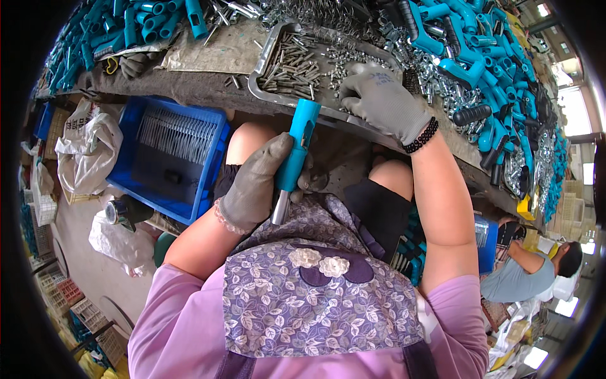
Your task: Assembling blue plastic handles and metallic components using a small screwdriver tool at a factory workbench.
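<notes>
My gloved left hand (255, 180) is wrapped round a teal tubular housing (298, 142), held tilted above my lap. A bright metal shaft (281, 207) sticks out of its lower end, and a slot shows in its side. My right hand (379, 98), also in a grey glove, reaches over the bench onto a metal tray (255, 82). Its curled fingers are at the small metal parts (341, 63) on the tray's right side; whatever they pinch is hidden. Loose metal pins (290, 72) lie heaped in the tray's left part.
Teal housings (151, 22) pile up at the bench's far left, more teal parts (467, 50) at the right among metal pieces and springs. A spare grey glove (134, 64) lies near the bench edge. A blue crate (218, 158) with metal rods stands left of my knees. Another person (524, 275) sits at right.
</notes>
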A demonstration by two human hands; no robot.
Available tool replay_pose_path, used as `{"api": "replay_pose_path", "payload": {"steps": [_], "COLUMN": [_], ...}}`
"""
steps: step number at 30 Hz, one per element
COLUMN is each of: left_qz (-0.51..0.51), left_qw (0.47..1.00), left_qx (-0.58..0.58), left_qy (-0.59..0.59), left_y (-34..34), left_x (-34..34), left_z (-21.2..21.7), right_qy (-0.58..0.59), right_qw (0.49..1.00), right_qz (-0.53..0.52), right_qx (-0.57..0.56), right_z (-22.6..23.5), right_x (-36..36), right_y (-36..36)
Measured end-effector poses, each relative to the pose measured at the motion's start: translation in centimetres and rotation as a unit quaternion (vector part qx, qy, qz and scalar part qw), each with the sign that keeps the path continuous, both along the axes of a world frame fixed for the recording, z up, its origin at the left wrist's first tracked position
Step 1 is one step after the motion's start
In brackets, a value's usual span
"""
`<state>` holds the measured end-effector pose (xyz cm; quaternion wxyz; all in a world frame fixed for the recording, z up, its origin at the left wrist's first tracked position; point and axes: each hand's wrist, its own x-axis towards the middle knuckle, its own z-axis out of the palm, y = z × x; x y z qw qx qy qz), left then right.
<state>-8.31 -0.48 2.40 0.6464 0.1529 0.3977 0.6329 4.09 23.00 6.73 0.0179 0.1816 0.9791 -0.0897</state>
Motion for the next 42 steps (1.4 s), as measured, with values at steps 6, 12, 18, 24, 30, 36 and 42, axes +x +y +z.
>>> {"api": "replay_pose_path", "payload": {"steps": [6,12,18,24,30,36,42], "left_qz": [-0.036,-0.099,-0.175,-0.114,-0.183,-0.049,0.087], "left_qw": [0.996,0.941,0.918,0.948,0.956,0.983,0.986], "left_qx": [0.031,0.139,0.209,0.171,0.191,0.166,0.135], "left_qy": [-0.07,-0.292,-0.287,-0.243,-0.128,0.065,-0.046], "left_y": [0.3,0.7,0.9,-0.1,-0.9,-0.8,0.6], "left_x": [-0.9,-0.1,0.3,0.6,-0.8,-2.0,-2.3], "left_z": [-1.4,-2.7,-2.7,-2.6,-1.8,0.5,0.4], "right_qy": [0.218,0.352,0.402,0.365,0.314,0.272,0.048], "right_qw": [0.976,0.914,0.857,0.788,0.58,0.648,0.67], "right_qz": [-0.023,-0.025,-0.105,-0.149,-0.152,-0.122,-0.107], "right_qx": [-0.003,-0.199,-0.304,-0.473,-0.736,-0.701,-0.733], "right_z": [1.8,0.5,-0.4,-0.5,-1.8,-3.3,-4.0], "right_x": [1.4,2.1,2.5,2.9,2.4,1.1,-0.4], "right_y": [-2.4,-10.5,-12.7,-13.1,-13.4,-14.2,-16.5]}}
